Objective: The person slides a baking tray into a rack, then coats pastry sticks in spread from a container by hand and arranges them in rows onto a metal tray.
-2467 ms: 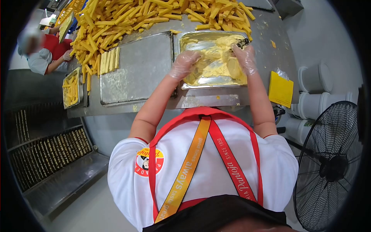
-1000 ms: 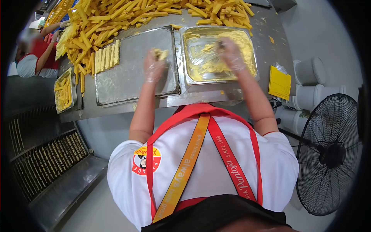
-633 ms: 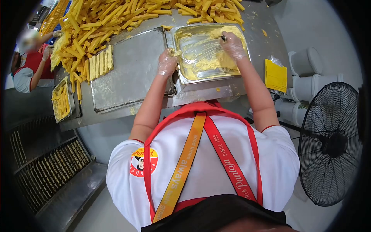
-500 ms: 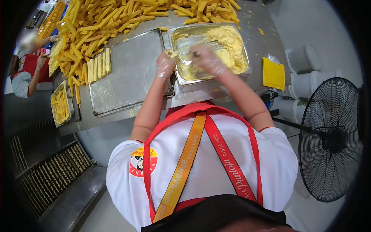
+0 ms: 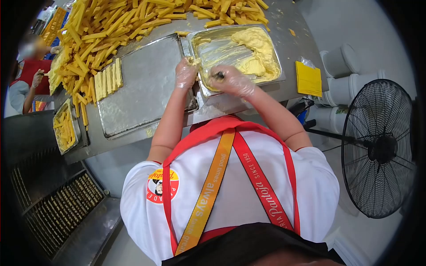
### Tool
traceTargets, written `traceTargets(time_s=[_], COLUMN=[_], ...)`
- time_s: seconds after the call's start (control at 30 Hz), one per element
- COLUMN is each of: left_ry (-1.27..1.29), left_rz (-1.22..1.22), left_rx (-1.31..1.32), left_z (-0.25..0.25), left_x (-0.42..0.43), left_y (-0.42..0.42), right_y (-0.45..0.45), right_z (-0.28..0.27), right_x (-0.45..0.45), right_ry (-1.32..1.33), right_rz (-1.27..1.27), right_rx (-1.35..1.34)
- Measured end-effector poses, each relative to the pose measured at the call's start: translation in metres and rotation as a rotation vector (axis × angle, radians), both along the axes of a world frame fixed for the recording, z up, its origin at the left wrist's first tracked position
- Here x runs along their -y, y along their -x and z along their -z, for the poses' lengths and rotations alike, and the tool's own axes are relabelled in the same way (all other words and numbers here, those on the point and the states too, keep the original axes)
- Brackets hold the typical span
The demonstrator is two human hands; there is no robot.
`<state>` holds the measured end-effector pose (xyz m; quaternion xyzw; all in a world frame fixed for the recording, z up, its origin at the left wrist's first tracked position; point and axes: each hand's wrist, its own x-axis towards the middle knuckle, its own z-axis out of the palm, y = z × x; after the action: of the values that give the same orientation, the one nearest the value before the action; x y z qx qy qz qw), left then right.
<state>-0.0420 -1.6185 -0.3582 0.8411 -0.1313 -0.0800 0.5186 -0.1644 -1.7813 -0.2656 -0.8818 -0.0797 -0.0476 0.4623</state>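
Observation:
My left hand [image 5: 186, 74], in a clear plastic glove, is closed around a cream-smeared stick [image 5: 191, 61] at the left rim of the metal pan [image 5: 281, 66]. My right hand [image 5: 234, 80], gloved too, grips a dark-handled spreading tool [image 5: 219, 76] over the pan's near left part; its working end is hidden. Pale yellow cream [image 5: 257, 42] is heaped at the pan's far right, with streaks across the bottom. Left of the pan lies a flat metal baking tray [image 5: 142, 84], where several coated sticks [image 5: 108, 80] stand side by side along the left edge.
A large pile of yellow sticks [image 5: 102, 26] covers the table's far side. A small tray of sticks [image 5: 65, 126] sits at the left corner. A co-worker [image 5: 29, 86] stands far left. To the right are a yellow pad [image 5: 308, 79], white buckets [image 5: 339, 61] and a black fan [image 5: 377, 148].
My right hand has moved slightly left and down, closer to my left hand and the pan's near left corner. The whole view has shifted a little.

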Motion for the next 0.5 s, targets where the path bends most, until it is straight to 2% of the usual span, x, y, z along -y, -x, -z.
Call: traceTargets(time_s=[0.1,0.17,0.27,0.33,0.4,0.43,0.5], left_ry=[0.06,0.05,0.137,0.151,0.093,0.112,0.146], left_rz=[0.021,0.019,-0.008,-0.021,-0.027,-0.026,-0.025], left_rx=[-0.108,-0.085,-0.137,-0.156,-0.125,-0.132,-0.146], left_z=[-0.021,-0.016,-0.017,-0.011,0.005,0.003,-0.016], left_x=[-0.002,-0.003,0.0,0.003,0.002,0.004,0.003], left_y=[0.007,0.006,0.007,0.006,-0.002,-0.002,0.005], right_y=[0.002,0.008,0.007,0.005,0.012,0.017,0.022], right_z=[0.029,0.005,0.011,0.006,0.005,-0.004,-0.006], right_x=[0.042,0.09,0.124,0.074,0.016,-0.004,0.002], right_ry=[-0.122,0.034,0.044,0.164,-0.155,-0.17,-0.273], right_rz=[0.33,0.55,0.542,0.345,0.165,0.118,0.198], right_rx=[-0.206,-0.142,-0.225,0.042,-0.064,-0.06,-0.356])
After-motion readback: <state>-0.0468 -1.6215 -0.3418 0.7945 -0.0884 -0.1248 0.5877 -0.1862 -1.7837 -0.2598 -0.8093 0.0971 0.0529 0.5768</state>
